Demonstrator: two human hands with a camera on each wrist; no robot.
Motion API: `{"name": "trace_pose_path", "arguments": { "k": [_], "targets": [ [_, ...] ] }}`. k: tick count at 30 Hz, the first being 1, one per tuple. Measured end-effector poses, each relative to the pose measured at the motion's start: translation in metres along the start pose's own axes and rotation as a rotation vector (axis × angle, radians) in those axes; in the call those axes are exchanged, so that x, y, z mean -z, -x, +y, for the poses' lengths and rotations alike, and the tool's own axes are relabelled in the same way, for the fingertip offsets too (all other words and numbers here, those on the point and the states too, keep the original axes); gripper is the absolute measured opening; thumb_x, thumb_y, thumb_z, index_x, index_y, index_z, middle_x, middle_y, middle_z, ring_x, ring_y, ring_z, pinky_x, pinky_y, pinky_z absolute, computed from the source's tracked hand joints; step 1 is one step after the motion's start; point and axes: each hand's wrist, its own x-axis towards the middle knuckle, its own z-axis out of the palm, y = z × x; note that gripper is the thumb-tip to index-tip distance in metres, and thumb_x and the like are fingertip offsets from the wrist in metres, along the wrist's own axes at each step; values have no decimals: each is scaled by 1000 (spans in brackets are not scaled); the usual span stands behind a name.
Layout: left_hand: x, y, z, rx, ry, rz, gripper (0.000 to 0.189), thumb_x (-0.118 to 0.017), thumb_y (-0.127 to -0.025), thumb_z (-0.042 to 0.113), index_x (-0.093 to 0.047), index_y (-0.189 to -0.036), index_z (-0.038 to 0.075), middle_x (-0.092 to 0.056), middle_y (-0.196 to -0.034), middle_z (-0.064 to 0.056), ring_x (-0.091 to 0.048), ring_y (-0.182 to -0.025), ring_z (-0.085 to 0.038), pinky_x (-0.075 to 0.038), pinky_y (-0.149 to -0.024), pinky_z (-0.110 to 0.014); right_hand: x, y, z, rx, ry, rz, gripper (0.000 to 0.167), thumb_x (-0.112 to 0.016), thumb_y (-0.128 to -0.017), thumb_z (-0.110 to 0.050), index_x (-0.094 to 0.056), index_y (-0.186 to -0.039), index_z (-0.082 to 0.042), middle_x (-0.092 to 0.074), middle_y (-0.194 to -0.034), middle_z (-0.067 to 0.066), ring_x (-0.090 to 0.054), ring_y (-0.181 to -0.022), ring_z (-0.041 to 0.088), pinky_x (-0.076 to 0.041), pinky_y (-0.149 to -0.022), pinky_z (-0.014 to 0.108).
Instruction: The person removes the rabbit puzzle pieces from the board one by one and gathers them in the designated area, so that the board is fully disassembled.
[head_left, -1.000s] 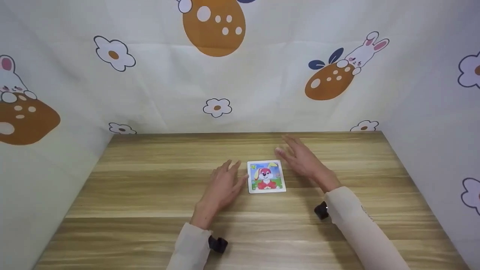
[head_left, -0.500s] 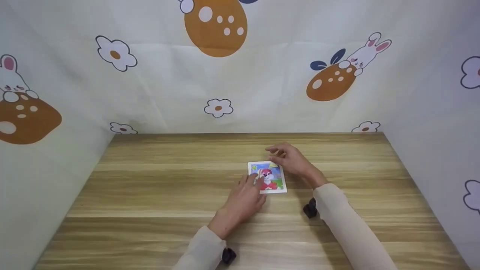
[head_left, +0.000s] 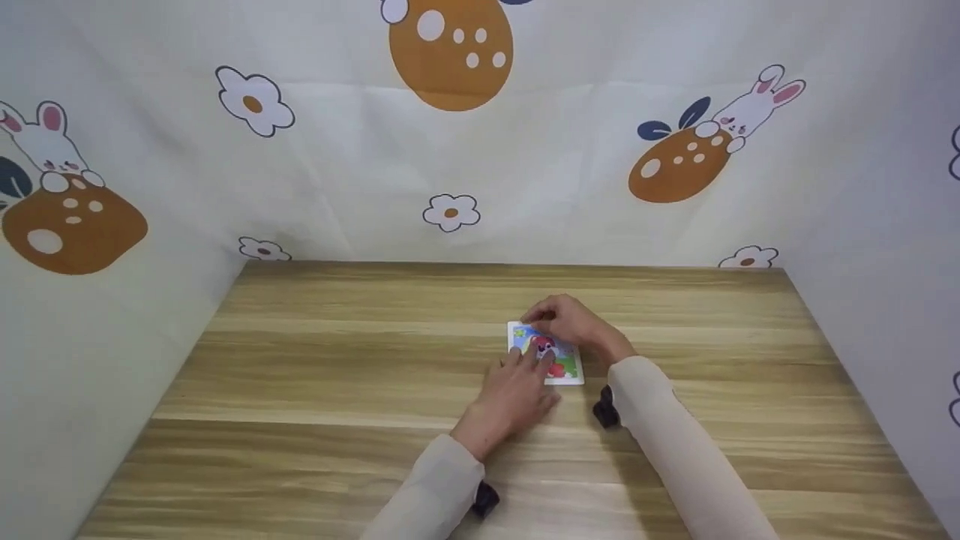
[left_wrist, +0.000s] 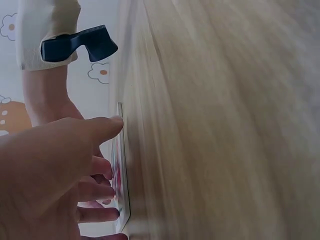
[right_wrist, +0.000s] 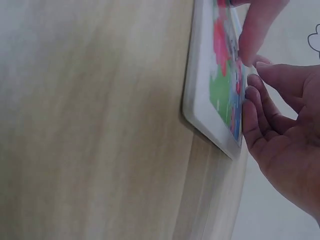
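Observation:
A thin square picture board (head_left: 565, 370) lies flat on the wood-grain table. It has a white border and a cartoon of a red rabbit on blue and green. My left hand (head_left: 514, 396) reaches over its near left part, spread fingers resting on the picture. At the far edge is my right hand (head_left: 571, 321), its fingers curled. In the right wrist view, the right fingertips (right_wrist: 250, 114) meet the board's edge, with the thumb close to the index finger. Whether they pinch anything, I cannot tell. Part of the picture is hidden under both hands.
The wood-grain table (head_left: 300, 375) is enclosed by a pale curtain (head_left: 360, 150) printed with rabbits, flowers and brown egg shapes. Black wrist mounts (head_left: 606, 409) stick out below both sleeves, close over the tabletop.
My left hand has moved right, from beside the board onto the picture. My right hand has come in leftward to the far edge, its fingers curling. The board stays flat on the table.

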Motion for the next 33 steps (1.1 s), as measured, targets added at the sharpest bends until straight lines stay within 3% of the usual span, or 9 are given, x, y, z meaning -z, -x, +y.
{"name": "trace_pose_path", "arguments": {
  "k": [7, 13, 20, 27, 33],
  "targets": [
    [-4, -2, 5, 0, -52, 16, 63, -50, -101, 51, -40, -154, 18, -35, -162, -10, -41, -139, -28, -43, -107, -53, 2, -2, -2, -59, -21, -39, 24, -58, -99, -8, -75, -116, -8, -71, -125, 11, -61, -122, 29, -46, -110, 47],
    [-1, -4, 9, 15, -53, -12, 63, -48, -102, 53, -39, -155, 19, -32, -163, -10, -38, -142, -28, -37, -114, -56, 1, -3, -3, -82, -14, -39, 20, -60, -98, -11, -77, -110, -10, -73, -119, 9, -63, -113, 23, -48, -105, 43],
    [1, -6, 12, 49, 9, -26, 64, -51, -100, 53, -42, -152, 16, -36, -161, -10, -37, -141, -29, -39, -112, -56, -2, -5, -1, -69, 3, -29, 19, -61, -98, -12, -78, -106, -10, -74, -114, 8, -64, -104, 19, -51, -99, 40],
    [2, -7, 9, 53, 52, -28, 62, -50, -100, 54, -43, -153, 20, -35, -162, -7, -38, -140, -29, -38, -112, -56, 1, -7, -3, -126, -43, -42, 19, -60, -100, -16, -77, -107, -12, -74, -111, 5, -63, -102, 18, -49, -98, 38],
    [-3, -5, 10, 67, 32, -25, 66, -45, -101, 57, -37, -156, 22, -30, -165, -6, -37, -141, -29, -39, -109, -53, 2, -9, -3, -147, -60, -68, 20, -57, -101, -16, -75, -108, -12, -73, -111, 5, -61, -104, 18, -48, -99, 38]
  ]
}}
